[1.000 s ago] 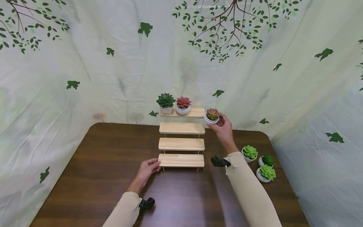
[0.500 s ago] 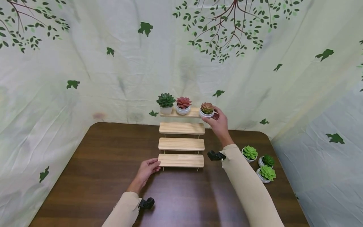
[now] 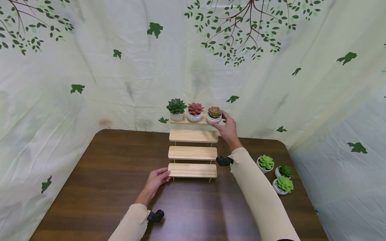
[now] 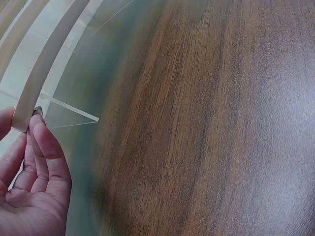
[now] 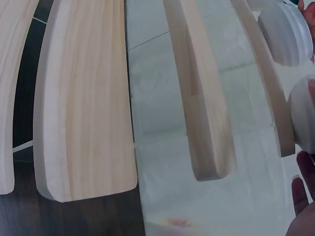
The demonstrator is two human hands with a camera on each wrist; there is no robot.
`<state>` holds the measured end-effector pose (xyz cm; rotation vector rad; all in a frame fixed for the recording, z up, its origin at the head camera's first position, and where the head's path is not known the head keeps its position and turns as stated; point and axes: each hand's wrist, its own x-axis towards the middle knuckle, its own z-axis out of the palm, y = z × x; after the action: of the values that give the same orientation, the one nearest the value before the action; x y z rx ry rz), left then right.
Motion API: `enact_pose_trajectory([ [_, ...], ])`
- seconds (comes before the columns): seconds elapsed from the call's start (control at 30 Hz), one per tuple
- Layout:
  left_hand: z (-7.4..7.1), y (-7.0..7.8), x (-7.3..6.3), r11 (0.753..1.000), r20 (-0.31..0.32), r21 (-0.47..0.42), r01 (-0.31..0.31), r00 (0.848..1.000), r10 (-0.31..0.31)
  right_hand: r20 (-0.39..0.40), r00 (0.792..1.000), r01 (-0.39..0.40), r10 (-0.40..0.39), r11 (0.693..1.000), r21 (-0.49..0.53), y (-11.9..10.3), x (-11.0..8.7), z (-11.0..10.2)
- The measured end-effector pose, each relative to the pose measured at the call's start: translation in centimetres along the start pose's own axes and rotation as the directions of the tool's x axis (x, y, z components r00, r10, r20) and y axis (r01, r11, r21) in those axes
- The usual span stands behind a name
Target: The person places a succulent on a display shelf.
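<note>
R hand (image 3: 228, 129) grips rosette succulent (image 3: 214, 113); L hand (image 3: 155, 180), grainy wd shelf (image 3: 193, 170).

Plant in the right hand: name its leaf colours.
The plant's leaves are reddish above, yellowish green below; best in the head view.

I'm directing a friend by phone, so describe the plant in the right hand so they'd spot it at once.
On the brown table stands a four-step wooden shelf. At the right end of its top board, the right hand grips a white-potted succulent. Its leaves mix reddish-orange and green, unlike the all-red plant and the dark-green plant to its left.
</note>
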<state>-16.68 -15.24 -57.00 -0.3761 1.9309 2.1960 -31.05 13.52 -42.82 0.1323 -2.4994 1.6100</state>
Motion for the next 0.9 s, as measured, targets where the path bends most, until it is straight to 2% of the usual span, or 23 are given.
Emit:
enact_pose_trajectory([
  [0.23, -0.03, 0.03, -0.03, 1.000, -0.003, -0.008, 0.006, 1.000, -0.006, 0.045, 0.999, -0.028, 0.029, 0.999, -0.038, -0.54, 0.26, 0.41],
  [0.53, 0.08, 0.06, -0.06, 1.000, -0.003, -0.014, 0.011, 1.000, -0.011, 0.031, 0.999, -0.018, 0.019, 0.999, -0.030, -0.40, 0.51, 0.46],
  [0.9, 0.05, -0.08, -0.03, 1.000, -0.002, -0.001, 0.002, 1.000, -0.002, 0.024, 0.999, -0.025, 0.024, 0.999, 0.039, -0.06, 0.20, 0.03],
])
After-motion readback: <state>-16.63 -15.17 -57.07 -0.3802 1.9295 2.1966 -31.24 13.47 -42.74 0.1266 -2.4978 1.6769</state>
